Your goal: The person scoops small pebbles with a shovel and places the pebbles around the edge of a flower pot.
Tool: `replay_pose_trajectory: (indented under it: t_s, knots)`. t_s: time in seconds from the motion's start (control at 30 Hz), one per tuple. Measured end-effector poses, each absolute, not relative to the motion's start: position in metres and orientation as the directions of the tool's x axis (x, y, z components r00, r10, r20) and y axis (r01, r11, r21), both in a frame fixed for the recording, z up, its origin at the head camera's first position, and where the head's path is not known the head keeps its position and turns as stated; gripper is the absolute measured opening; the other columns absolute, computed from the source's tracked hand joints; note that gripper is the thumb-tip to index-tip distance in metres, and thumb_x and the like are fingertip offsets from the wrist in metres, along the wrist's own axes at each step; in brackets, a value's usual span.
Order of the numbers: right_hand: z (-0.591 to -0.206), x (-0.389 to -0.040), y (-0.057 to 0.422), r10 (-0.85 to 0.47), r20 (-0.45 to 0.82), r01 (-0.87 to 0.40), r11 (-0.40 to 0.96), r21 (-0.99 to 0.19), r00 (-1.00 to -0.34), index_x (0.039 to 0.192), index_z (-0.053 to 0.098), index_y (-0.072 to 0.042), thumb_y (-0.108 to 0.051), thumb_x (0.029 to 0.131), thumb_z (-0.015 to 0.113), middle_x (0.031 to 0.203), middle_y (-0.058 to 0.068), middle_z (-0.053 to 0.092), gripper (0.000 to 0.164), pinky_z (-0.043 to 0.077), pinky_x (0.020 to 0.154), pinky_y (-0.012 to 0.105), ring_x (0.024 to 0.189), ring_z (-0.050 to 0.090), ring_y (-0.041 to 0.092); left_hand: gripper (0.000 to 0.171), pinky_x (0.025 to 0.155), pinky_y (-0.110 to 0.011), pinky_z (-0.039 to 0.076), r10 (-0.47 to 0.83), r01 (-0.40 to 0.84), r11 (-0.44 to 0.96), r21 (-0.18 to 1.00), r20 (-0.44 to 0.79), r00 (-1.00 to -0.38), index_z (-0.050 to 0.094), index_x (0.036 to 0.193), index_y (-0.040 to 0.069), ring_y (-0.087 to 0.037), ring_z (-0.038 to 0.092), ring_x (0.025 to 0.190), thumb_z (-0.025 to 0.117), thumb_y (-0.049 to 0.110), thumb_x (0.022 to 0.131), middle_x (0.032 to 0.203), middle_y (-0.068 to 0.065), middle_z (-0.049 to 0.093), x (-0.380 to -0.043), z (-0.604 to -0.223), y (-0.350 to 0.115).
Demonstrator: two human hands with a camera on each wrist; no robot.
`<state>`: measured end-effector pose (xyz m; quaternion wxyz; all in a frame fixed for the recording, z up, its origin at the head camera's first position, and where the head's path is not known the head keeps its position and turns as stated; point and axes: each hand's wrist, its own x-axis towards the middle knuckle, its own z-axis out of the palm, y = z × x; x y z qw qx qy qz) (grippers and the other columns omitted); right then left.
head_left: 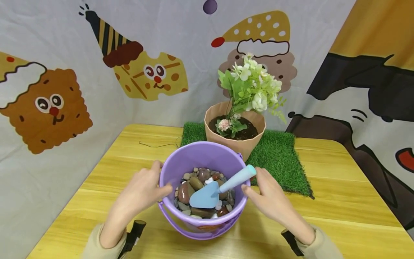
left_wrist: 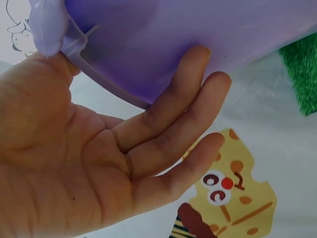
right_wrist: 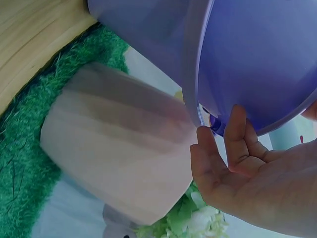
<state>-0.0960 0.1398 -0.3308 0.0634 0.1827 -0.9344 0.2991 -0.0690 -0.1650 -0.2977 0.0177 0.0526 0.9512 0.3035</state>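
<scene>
A purple plastic bucket (head_left: 200, 158) stands in front of me on the wooden table (head_left: 339, 201). It holds several pebbles (head_left: 197, 181) and a light blue trowel (head_left: 207, 196) whose handle leans on the right rim. My left hand (head_left: 143, 190) grips the bucket's left side, thumb over the rim. In the left wrist view its fingers (left_wrist: 168, 124) lie straight along the bucket wall (left_wrist: 173, 29). My right hand (head_left: 270, 196) holds the right side just below the trowel handle. In the right wrist view its fingers (right_wrist: 237, 144) curl against the bucket (right_wrist: 257, 64).
Behind the bucket a tan pot (head_left: 237, 144) with soil and pale flowers (head_left: 250, 86) stands on a green grass mat (head_left: 278, 158). A thin dark wire (head_left: 158, 145) lies at the back left. A printed cartoon cloth hangs behind the table.
</scene>
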Motion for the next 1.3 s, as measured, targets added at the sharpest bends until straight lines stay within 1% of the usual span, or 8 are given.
replay_pose_trajectory:
  t_s: [0.17, 0.33, 0.43, 0.63, 0.77, 0.97, 1.13, 1.3]
  knots:
    - [-0.33, -0.093, 0.151, -0.29, 0.244, -0.377, 0.758, -0.532, -0.926, 0.098, 0.056, -0.017, -0.023, 0.086, 0.063, 0.102, 0.005, 0.062, 0.015, 0.05, 0.088, 0.052, 0.1, 0.057, 0.023, 0.044, 0.04, -0.018, 0.045, 0.109, 0.089, 0.796, 0.599, 0.002, -0.994, 0.049, 0.117, -0.005, -0.009, 0.055, 0.05, 0.064, 0.015, 0.081, 0.079, -0.013, 0.067, -0.072, -0.3, -0.155]
    - [-0.329, -0.091, 0.16, -0.283, 0.264, -0.383, 0.766, -0.516, -0.922, 0.102, 0.058, -0.015, -0.023, 0.086, 0.063, 0.103, 0.006, 0.063, 0.019, 0.05, 0.084, 0.051, 0.098, 0.057, 0.024, 0.041, 0.039, -0.018, 0.044, 0.112, 0.102, 0.799, 0.592, 0.02, -0.994, 0.051, 0.114, -0.003, -0.009, 0.055, 0.05, 0.065, 0.016, 0.08, 0.079, -0.013, 0.067, -0.074, -0.302, -0.145]
    - [-0.329, -0.089, 0.166, -0.275, 0.266, -0.376, 0.776, -0.506, -0.924, 0.1, 0.058, -0.015, -0.023, 0.086, 0.063, 0.102, 0.006, 0.063, 0.017, 0.051, 0.082, 0.05, 0.097, 0.056, 0.022, 0.041, 0.039, -0.017, 0.044, 0.12, 0.118, 0.8, 0.589, 0.035, -0.992, 0.051, 0.112, -0.004, -0.01, 0.055, 0.05, 0.065, 0.016, 0.079, 0.077, -0.013, 0.066, -0.076, -0.303, -0.14]
    - [-0.33, -0.085, 0.178, -0.257, 0.268, -0.362, 0.787, -0.5, -0.929, 0.098, 0.056, -0.016, -0.022, 0.086, 0.062, 0.106, 0.01, 0.064, 0.015, 0.05, 0.085, 0.056, 0.101, 0.057, 0.027, 0.043, 0.036, -0.018, 0.043, 0.139, 0.141, 0.789, 0.597, 0.05, -0.989, 0.052, 0.112, -0.005, -0.009, 0.053, 0.047, 0.067, 0.015, 0.077, 0.078, -0.015, 0.067, -0.078, -0.305, -0.13]
    - [-0.329, -0.082, 0.184, -0.247, 0.257, -0.347, 0.793, -0.501, -0.934, 0.104, 0.058, -0.014, -0.024, 0.087, 0.061, 0.108, 0.012, 0.064, 0.021, 0.048, 0.086, 0.06, 0.105, 0.056, 0.029, 0.043, 0.036, -0.018, 0.042, 0.148, 0.152, 0.791, 0.593, 0.055, -0.987, 0.052, 0.111, -0.005, -0.01, 0.052, 0.046, 0.067, 0.016, 0.076, 0.076, -0.014, 0.066, -0.08, -0.306, -0.125]
    - [-0.327, -0.08, 0.192, -0.246, 0.262, -0.348, 0.798, -0.492, -0.933, 0.106, 0.059, -0.015, -0.025, 0.087, 0.062, 0.108, 0.01, 0.064, 0.021, 0.049, 0.085, 0.058, 0.103, 0.056, 0.025, 0.043, 0.035, -0.018, 0.041, 0.173, 0.178, 0.782, 0.598, 0.066, -0.983, 0.051, 0.111, -0.005, -0.01, 0.051, 0.046, 0.067, 0.014, 0.076, 0.075, -0.014, 0.064, -0.081, -0.305, -0.117]
    - [-0.326, -0.079, 0.197, -0.233, 0.239, -0.325, 0.806, -0.494, -0.943, 0.101, 0.058, -0.018, -0.026, 0.088, 0.061, 0.108, 0.01, 0.063, 0.016, 0.049, 0.084, 0.057, 0.104, 0.056, 0.026, 0.041, 0.034, -0.018, 0.04, 0.192, 0.204, 0.772, 0.602, 0.085, -0.978, 0.051, 0.109, -0.004, -0.009, 0.051, 0.045, 0.067, 0.013, 0.076, 0.074, -0.014, 0.064, -0.082, -0.306, -0.113]
    - [-0.326, -0.078, 0.202, -0.229, 0.225, -0.313, 0.81, -0.495, -0.947, 0.103, 0.058, -0.017, -0.026, 0.088, 0.062, 0.109, 0.011, 0.062, 0.018, 0.049, 0.082, 0.058, 0.104, 0.056, 0.027, 0.041, 0.034, -0.018, 0.041, 0.195, 0.203, 0.763, 0.614, 0.082, -0.977, 0.051, 0.11, -0.005, -0.009, 0.05, 0.044, 0.068, 0.013, 0.076, 0.073, -0.014, 0.064, -0.083, -0.307, -0.108]
